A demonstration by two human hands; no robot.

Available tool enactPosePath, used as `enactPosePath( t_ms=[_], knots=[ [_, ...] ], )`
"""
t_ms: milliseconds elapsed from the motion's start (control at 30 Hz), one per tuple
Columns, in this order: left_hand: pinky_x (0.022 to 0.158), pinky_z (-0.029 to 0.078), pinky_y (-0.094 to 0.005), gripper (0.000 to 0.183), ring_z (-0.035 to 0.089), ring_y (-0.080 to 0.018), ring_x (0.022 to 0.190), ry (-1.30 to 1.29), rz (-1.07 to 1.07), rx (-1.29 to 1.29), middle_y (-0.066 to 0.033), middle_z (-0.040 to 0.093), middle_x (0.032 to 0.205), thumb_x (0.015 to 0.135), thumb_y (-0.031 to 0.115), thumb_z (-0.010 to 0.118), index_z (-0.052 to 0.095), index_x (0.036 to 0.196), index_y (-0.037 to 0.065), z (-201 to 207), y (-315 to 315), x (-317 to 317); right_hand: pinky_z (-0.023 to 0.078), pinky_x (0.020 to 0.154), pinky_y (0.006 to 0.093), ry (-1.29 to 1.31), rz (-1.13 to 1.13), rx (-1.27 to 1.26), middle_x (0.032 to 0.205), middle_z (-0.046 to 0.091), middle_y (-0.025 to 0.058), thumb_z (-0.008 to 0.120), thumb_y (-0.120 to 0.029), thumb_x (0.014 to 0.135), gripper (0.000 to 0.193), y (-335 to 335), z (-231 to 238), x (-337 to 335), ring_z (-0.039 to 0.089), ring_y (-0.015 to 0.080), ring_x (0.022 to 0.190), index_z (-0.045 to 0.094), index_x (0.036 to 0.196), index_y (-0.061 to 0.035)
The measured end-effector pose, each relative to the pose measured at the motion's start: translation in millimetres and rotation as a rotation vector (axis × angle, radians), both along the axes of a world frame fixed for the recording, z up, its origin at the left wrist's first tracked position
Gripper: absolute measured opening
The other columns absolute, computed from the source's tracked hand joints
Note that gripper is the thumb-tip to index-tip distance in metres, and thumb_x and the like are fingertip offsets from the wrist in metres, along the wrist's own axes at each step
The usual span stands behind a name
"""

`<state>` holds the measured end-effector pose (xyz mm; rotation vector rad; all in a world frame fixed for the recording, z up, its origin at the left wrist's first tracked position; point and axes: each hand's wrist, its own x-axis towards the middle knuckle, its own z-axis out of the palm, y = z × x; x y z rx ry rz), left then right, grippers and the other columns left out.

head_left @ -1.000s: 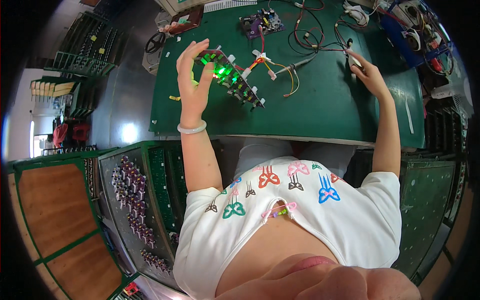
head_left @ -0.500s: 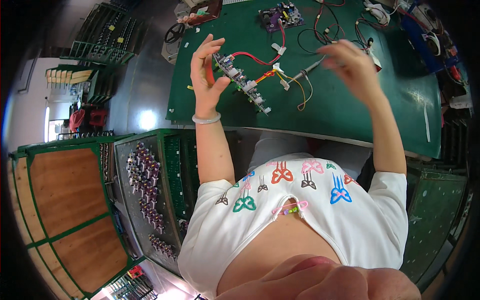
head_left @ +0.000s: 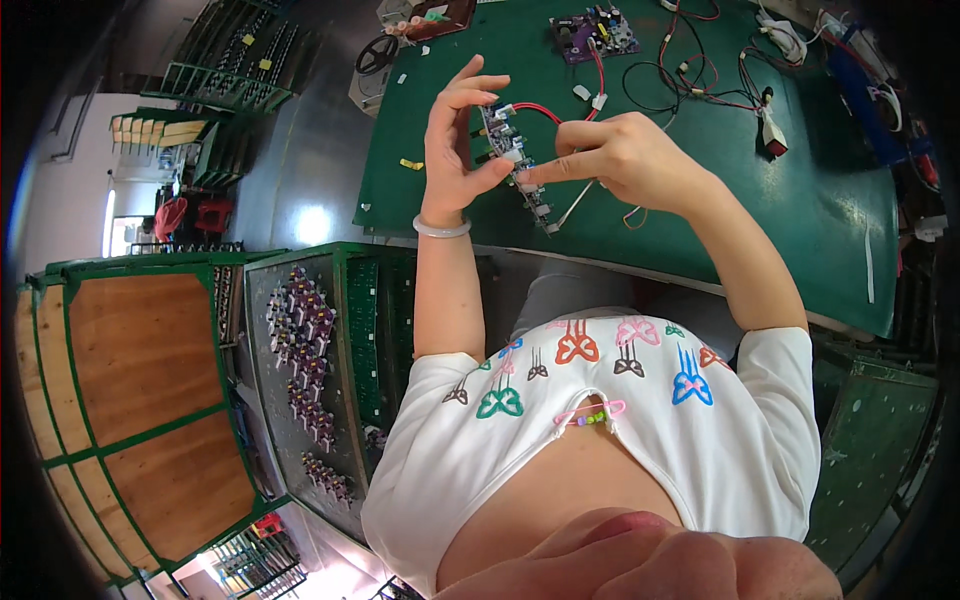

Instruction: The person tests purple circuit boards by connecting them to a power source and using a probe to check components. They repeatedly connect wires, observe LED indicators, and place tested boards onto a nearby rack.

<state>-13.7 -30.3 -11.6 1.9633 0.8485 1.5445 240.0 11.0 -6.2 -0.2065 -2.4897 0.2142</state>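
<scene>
My left hand (head_left: pixel 458 140) holds a populated circuit board (head_left: pixel 522 165) by its edge, tilted up on its side above the green table, thumb on the near face and fingers at the upper end. My right hand (head_left: pixel 635 165) reaches in from the right, its fingertips at the middle of the board. Whatever those bent fingers grip is hidden behind them. A red cable (head_left: pixel 537 108) runs from the board's upper end toward white connectors (head_left: pixel 598 101). Below the right hand, a thin pale rod or lead (head_left: pixel 575 205) slants toward the board's lower end.
On the green table (head_left: pixel 740 215), a purple circuit board (head_left: pixel 595 33) sits at the back. Black and red leads (head_left: pixel 700 85) and a red-and-white block (head_left: pixel 773 138) lie to the right. A yellow scrap (head_left: pixel 411 164) lies left. A rack shelf (head_left: pixel 300 350) of boards stands at lower left.
My right hand has moved left from above the table to the middle of the board. The board has turned steeper in my left hand. The red and yellow wires are now mostly covered.
</scene>
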Motion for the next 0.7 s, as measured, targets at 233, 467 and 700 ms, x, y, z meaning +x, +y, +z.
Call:
enactPosePath(
  t_ms=[233, 467, 700],
  knots=[
    [0.12, 0.029, -0.0491, 0.063, 0.035, -0.0364, 0.15, -0.001, -0.022, 0.007, -0.0154, 0.064, 0.133, 0.072, 0.038, 0.089, 0.06, 0.122, 0.011, 1, 0, 3, 0.054, 0.06, 0.0337, 0.362, 0.092, -0.341, 0.089, 0.068, 0.0018, 0.072, -0.001, 0.085, 0.02, 1, 2, -10, 0.07, 0.0228, 0.073, 0.071, 0.1, -0.0136],
    [0.12, 0.029, -0.049, 0.063, 0.035, -0.0363, 0.149, -0.03, -0.038, -0.013, -0.0154, 0.064, 0.133, 0.072, 0.038, 0.089, 0.06, 0.121, 0.011, 0, -1, 5, 0.053, 0.059, 0.0336, 0.413, 0.063, -0.305, 0.09, 0.068, 0.002, 0.074, -0.004, 0.086, 0.014, 2, 0, -13, 0.069, 0.0237, 0.07, 0.069, 0.097, -0.0107],
    [0.12, 0.029, -0.0492, 0.064, 0.037, -0.0367, 0.148, 0.02, -0.031, 0.017, -0.0139, 0.064, 0.133, 0.072, 0.037, 0.09, 0.06, 0.121, 0.011, 0, 1, 7, 0.052, 0.056, 0.0358, 0.375, 0.039, -0.268, 0.088, 0.067, 0.0042, 0.074, -0.003, 0.085, 0.013, -1, 8, -6, 0.067, 0.0261, 0.068, 0.069, 0.095, -0.009]
  ],
)
